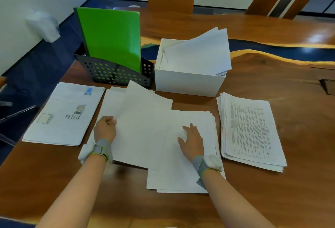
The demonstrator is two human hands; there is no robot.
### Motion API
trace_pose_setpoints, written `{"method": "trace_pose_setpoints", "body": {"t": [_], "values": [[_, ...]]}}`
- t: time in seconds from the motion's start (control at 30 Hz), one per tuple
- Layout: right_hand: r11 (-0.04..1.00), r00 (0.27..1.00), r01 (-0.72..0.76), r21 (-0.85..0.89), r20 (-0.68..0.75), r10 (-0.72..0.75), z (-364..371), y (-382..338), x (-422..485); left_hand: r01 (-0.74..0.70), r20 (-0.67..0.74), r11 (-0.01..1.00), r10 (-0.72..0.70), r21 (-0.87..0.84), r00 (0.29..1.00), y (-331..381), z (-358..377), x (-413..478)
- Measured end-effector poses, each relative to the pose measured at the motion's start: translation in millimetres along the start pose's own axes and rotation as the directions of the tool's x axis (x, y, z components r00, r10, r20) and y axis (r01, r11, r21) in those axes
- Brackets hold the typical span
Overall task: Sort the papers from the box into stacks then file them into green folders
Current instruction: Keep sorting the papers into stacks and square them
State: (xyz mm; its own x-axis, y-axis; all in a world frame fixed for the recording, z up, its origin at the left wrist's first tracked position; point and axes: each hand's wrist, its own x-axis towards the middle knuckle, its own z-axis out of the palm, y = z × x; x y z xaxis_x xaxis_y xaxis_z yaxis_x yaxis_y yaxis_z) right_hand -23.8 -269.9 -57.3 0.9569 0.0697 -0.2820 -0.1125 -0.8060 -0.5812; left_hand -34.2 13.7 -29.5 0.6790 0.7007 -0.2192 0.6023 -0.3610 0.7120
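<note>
4 groups of paper lie on the table (pixel 299 119) around the white box (pixel 188 84). Farthest left of the box, a picture stack (pixel 63 115) lies flat. Just left of the box stands a black rack (pixel 112 73) holding green folders (pixel 110 37) upright. In front of the box, toward its left, the left hand (pixel 105 128) pinches the edge of some loose sheets (pixel 141 122), fingers curled round it. These sheets fan over a middle pile (pixel 181 178), also in front of the box, where the right hand (pixel 192 140) presses flat, fingers spread, gripping nothing. The box itself holds more papers (pixel 197 53), leaning on its right wall and sticking out above the rim. Front right of the box sits a text stack (pixel 252 130), its edges slightly uneven. Paper like this is probably light, limp and slippery sheet on sheet. A pile would likely slide apart unless squared first and gripped along 1 long edge, with the other palm steadying it.
</note>
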Motion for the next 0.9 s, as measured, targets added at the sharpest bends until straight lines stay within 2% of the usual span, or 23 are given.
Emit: {"method": "trace_pose_setpoints", "body": {"t": [0.2, 0.37, 0.47, 0.5, 0.57, 0.63, 0.7, 0.77, 0.9], "values": [[0.997, 0.999, -0.025, -0.07, 0.032, 0.027, 15.5, -9.4, -2.0, 0.077, -0.044, 0.995, -0.075, 0.056, 0.996, -14.1, -18.6, 39.7], [0.991, 0.997, -0.07, -0.113, 0.034, 0.075, 18.3, -4.0, -3.3, 0.104, -0.1, 0.994, -0.101, 0.031, 0.99, -12.2, -16.2, 46.5], [0.978, 0.995, -0.081, -0.19, 0.04, 0.09, 16.1, 1.4, -2.5, 0.012, -0.165, 0.989, 0.013, 0.151, 0.986, -3.7, -4.1, 28.3], [0.972, 0.994, -0.081, -0.221, 0.053, 0.095, 15.5, 3.2, -2.2, -0.061, -0.131, 0.987, 0.08, 0.148, 0.988, -1.2, 3.8, 17.4], [0.959, 0.991, -0.072, -0.273, 0.087, 0.099, 15.2, 6.2, -0.8, -0.176, 0.036, 0.984, 0.175, 0.025, 0.984, 2.6, 23.5, -11.7], [0.949, 0.988, -0.06, -0.31, 0.119, 0.102, 15.9, 7.0, 0.3, -0.146, 0.25, 0.985, 0.164, -0.089, 0.954, 5.7, 42.2, -45.3], [0.944, 0.985, -0.056, -0.326, 0.136, 0.106, 16.5, 6.2, 2.6, -0.102, 0.395, 0.991, 0.13, -0.09, 0.909, 7.0, 58.5, -72.5], [0.951, 0.984, -0.061, -0.304, 0.143, 0.109, 16.2, 4.3, 4.8, -0.138, 0.418, 0.988, 0.152, -0.063, 0.896, 7.3, 69.4, -87.5], [0.972, 0.987, -0.099, -0.214, 0.102, 0.123, 12.0, 4.6, 7.6, -0.196, 0.336, 0.98, 0.171, 0.04, 0.926, 14.0, 67.3, -82.6]]}}
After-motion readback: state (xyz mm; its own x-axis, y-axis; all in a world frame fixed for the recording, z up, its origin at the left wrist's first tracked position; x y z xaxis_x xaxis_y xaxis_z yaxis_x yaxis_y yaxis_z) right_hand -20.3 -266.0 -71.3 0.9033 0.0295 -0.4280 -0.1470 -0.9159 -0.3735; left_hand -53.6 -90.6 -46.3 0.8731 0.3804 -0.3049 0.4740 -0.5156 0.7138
